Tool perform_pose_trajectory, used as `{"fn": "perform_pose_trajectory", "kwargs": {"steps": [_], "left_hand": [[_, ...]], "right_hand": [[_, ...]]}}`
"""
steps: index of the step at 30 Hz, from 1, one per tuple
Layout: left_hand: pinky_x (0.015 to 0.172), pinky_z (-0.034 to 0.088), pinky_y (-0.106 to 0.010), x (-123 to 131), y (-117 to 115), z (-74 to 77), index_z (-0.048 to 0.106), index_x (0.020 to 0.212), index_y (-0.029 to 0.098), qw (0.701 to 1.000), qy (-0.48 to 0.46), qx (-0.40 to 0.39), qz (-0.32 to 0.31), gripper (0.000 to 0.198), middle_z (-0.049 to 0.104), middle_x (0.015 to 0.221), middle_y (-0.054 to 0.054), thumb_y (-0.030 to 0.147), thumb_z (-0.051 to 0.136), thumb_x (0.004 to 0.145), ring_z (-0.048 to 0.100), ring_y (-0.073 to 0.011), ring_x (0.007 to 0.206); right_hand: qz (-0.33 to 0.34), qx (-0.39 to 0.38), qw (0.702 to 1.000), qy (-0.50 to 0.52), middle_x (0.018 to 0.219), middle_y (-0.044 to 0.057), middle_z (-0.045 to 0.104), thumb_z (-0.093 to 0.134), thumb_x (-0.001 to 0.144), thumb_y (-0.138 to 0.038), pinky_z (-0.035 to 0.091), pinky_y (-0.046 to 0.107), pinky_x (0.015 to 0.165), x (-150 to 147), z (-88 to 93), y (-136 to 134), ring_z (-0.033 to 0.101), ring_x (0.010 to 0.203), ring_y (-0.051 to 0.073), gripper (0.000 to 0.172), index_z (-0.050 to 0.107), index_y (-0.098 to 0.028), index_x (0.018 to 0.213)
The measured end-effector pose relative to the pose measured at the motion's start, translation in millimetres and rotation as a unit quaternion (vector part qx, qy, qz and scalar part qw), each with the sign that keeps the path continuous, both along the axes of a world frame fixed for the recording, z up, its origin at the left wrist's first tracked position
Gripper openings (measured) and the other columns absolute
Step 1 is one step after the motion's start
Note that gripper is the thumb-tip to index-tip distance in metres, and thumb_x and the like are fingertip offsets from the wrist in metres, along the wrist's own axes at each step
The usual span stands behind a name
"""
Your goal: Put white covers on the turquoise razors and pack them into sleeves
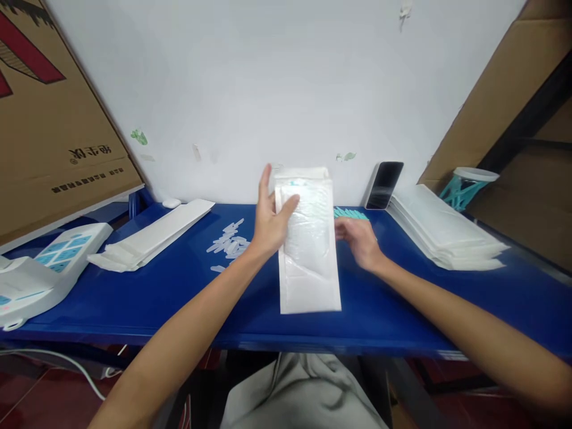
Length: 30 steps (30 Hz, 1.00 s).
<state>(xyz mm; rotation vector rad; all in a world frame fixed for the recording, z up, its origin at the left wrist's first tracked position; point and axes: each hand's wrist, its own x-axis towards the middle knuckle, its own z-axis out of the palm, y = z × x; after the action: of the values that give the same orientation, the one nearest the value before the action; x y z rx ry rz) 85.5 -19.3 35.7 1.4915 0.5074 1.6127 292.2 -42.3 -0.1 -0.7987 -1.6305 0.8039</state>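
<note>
My left hand grips a flat white pouch from its left side, with the thumb across the shiny film-like front. The pouch stands nearly upright over the desk, and a little teal shows near its top. Close to the pouch's right edge is my right hand, its fingers curled together; whatever they hold, if anything, is hidden. Behind that hand lies a row of small teal strips. Loose whitish translucent strips are scattered to the left of the pouch.
On the blue desk, white pouches lie at left and a pouch stack at right. A phone leans on the wall. A teal-and-white holder stands behind the stack; a white device sits far left. Cardboard flanks the desk.
</note>
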Motion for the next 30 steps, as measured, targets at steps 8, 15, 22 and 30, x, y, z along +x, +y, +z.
{"fn": "perform_pose_trajectory", "kwargs": {"steps": [8,15,22,30], "left_hand": [[0.092,0.053,-0.035,-5.3,-2.2,2.9,0.064,0.12,0.018,0.998,0.043,0.038,0.033,0.047,0.072,0.114,-0.01,0.056,0.063,0.093,0.067,-0.0265,0.109],[0.098,0.05,-0.036,1.9,-7.7,-28.1,0.061,0.13,0.015,0.981,0.174,0.089,-0.009,0.053,0.068,0.128,-0.012,0.056,0.056,0.097,0.064,-0.0281,0.116],[0.071,0.051,-0.03,4.1,-4.1,-44.0,0.071,0.091,0.011,0.957,0.286,0.047,0.018,0.052,0.074,0.086,-0.007,0.057,0.048,0.098,0.069,-0.0232,0.08],[0.088,0.05,-0.035,6.0,-13.7,-41.7,0.072,0.106,0.016,0.948,0.286,0.125,0.054,0.037,0.075,0.105,-0.009,0.047,0.052,0.099,0.069,-0.0262,0.095]], "right_hand": [[-0.127,0.157,0.972,-0.121,0.063,-0.002,0.062,0.062,0.094,-0.036,0.044,0.027,0.053,-13.4,13.6,-18.7,0.055,0.055,0.013,0.025,0.067,-0.021,0.075],[-0.22,0.155,0.962,-0.047,0.071,-0.001,0.065,0.061,0.096,-0.041,0.045,0.029,0.058,-6.9,9.3,-9.6,0.056,0.062,0.015,0.023,0.066,-0.022,0.083],[-0.173,0.104,0.979,-0.026,0.076,-0.001,0.063,0.056,0.096,-0.047,0.047,0.03,0.064,-6.9,6.7,-2.5,0.057,0.07,0.017,0.027,0.061,-0.023,0.083],[-0.125,0.07,0.989,-0.04,0.087,0.001,0.065,0.06,0.091,-0.039,0.052,0.033,0.071,-0.1,13.9,1.3,0.062,0.08,0.019,0.017,0.065,-0.023,0.096]]}}
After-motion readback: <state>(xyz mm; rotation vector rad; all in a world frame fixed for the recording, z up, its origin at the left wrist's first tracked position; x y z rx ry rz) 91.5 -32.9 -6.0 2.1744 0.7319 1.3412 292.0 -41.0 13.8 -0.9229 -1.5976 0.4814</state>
